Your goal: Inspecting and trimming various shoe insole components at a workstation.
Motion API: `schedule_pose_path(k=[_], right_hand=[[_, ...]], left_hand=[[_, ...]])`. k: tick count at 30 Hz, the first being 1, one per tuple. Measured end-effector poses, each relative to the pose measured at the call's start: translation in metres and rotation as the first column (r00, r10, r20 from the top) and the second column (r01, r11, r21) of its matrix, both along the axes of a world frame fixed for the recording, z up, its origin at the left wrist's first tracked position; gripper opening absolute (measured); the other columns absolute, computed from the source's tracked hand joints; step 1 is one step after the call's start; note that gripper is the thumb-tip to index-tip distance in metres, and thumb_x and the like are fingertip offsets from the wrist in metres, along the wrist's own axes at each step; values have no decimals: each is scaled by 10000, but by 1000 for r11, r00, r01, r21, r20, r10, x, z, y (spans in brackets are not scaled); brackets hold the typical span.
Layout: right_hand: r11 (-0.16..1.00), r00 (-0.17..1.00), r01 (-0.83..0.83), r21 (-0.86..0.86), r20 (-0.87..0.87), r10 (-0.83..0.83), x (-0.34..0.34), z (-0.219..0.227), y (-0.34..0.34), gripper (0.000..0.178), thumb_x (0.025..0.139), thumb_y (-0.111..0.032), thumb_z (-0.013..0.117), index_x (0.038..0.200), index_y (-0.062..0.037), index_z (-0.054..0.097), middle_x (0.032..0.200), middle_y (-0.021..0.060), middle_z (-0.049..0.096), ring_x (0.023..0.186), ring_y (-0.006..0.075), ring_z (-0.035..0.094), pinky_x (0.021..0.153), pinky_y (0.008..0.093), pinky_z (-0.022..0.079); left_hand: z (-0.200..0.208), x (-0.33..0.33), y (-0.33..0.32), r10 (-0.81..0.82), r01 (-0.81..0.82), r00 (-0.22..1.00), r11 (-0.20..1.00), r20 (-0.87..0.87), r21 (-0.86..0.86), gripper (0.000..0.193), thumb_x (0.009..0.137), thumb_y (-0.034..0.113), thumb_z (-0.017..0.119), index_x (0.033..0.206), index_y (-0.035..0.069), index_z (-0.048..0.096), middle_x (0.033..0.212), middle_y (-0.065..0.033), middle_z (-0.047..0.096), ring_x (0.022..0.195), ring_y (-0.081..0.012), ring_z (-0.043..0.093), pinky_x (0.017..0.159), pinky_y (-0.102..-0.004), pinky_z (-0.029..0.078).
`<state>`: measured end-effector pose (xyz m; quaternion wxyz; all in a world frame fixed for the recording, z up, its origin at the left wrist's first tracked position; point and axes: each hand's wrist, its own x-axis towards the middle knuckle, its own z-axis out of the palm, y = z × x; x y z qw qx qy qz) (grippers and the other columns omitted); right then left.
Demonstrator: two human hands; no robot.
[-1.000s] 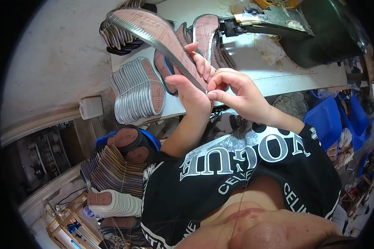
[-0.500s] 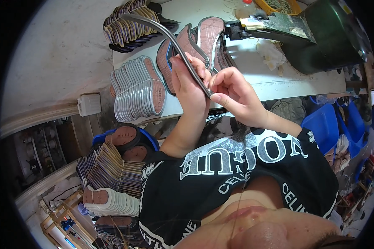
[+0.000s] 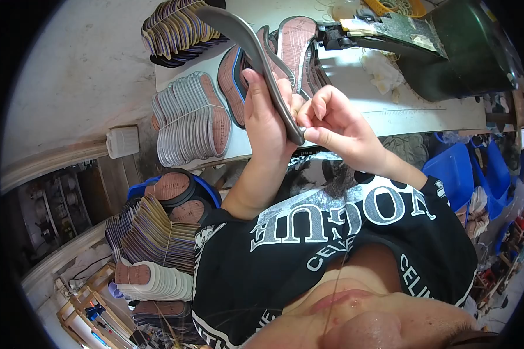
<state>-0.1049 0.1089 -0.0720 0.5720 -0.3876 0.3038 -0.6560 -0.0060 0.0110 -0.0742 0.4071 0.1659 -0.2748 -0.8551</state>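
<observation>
A dark grey shoe sole is held up on its side, its long edge curving down toward me. My left hand is closed round its lower half, with the thumb upright on the left side and the fingers behind. My right hand pinches the rounded near end, its thumb against the edge and its other fingers bent. Behind them on the white table lie loose reddish-brown soles with dark or pale rims. The sole covers part of these.
Left on the white table stand a banded stack of silver-edged soles and a striped stack. A dark green machine reaches in from the right. Blue bins are at right; more sole stacks stand lower left.
The sole has turned in my hands, so more of its broad face shows at the far end. My right hand has shifted slightly rightward, still at the near end.
</observation>
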Motion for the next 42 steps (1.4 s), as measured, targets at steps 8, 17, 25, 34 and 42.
schedule_pose_path(k=[8,17,25,34,42], right_hand=[[979,974,-127,158,206,93,-3,-18,-17,279,810,-26,691,899,-84,433,881,7,552,859,79,522,787,230,418],[938,958,-230,261,233,169,1,-19,-13,343,771,-62,745,1003,-57,492,900,-17,530,830,67,494,794,233,411],[970,996,-91,227,21,88,-5,-16,-9,422,830,-116,698,1166,-39,455,1081,31,540,991,89,514,857,254,433],[989,953,107,101,-292,-73,-42,12,1,368,892,-74,602,1217,-3,445,839,7,579,628,44,526,564,185,432],[997,1000,-8,82,4,7,-43,10,7,427,897,-66,586,1297,6,455,989,87,638,744,105,634,646,225,482]], left_hand=[[-4,-2,4,247,-224,959,961,140,-165,466,952,526,405,735,114,388,558,7,364,436,-68,335,386,-202,287],[-5,-4,9,278,-273,960,936,-6,-221,545,957,598,290,839,84,428,629,-26,402,564,-104,352,542,-214,323],[-15,-11,10,539,-367,830,719,141,-590,891,838,775,155,1149,6,481,930,-86,553,855,-154,529,761,-282,421],[-4,9,5,-24,116,979,885,203,-451,404,861,217,687,1135,-23,514,1097,-104,590,967,-120,564,792,-257,452],[6,22,-3,-165,277,940,877,298,-391,225,773,-8,692,978,-28,602,807,-108,671,590,-126,617,511,-215,503]])
